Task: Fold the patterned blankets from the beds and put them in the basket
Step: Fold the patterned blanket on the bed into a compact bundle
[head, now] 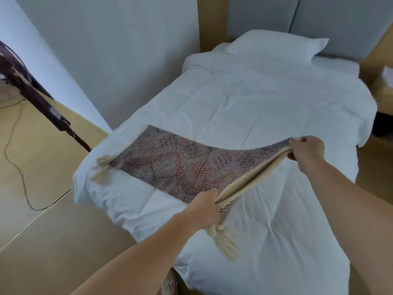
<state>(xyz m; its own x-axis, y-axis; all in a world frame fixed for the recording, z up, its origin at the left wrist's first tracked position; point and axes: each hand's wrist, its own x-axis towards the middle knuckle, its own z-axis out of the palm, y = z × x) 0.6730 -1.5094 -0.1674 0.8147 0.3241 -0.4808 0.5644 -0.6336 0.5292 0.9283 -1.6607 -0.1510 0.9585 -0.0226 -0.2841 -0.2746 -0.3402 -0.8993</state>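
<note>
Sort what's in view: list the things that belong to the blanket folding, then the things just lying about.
Part of the job:
- patterned blanket, partly folded, its far end lying on the bed
- left hand, gripping the blanket's near corner
- right hand, gripping its lifted edge
- bed, with white cover

Just lying about:
- pillow
- black cable on the floor
- dark stand on the left

No basket is in view.

Bed (265,107) fills centre and right, head end far, foot end near. Pillow (276,44) at far end against headboard (340,22). Duvet (244,96) covers mattress. Patterned blanket (170,162) lies across foot end, over duvet, left end flat near bed's left edge, right end raised. Left hand (205,206) at blanket's near corner, right hand (307,150) at far corner. Tassel (226,243) hangs below left hand. Cable (19,167) on floor left of bed. Nightstand (385,86) right of bed.
</note>
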